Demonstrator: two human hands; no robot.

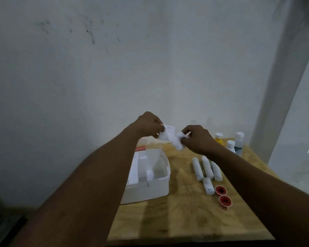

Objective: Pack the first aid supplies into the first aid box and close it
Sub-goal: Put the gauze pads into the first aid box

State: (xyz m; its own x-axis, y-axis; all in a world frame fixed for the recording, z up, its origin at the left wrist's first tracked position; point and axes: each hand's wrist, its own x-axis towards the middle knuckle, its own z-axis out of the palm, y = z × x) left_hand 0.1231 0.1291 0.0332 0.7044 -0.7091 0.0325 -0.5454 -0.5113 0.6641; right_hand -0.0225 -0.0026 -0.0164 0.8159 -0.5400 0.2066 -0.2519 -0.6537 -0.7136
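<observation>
The white first aid box (155, 188) stands open on the wooden table (185, 220), left of centre, with white packs inside. Above and behind it, my left hand (148, 124) and my right hand (197, 138) both pinch a white gauze pack (170, 138) held between them in the air. Several white bandage rolls (206, 168) lie on the table to the right of the box. Two red tape rolls (223, 196) lie just in front of the rolls. My right forearm crosses over part of the rolls.
Three bottles stand at the table's far right corner: a yellow one (218, 139) and two with white caps (236, 142). A pale wall rises right behind the table. A white post (284, 86) stands to the right. The table's left edge runs under my left forearm.
</observation>
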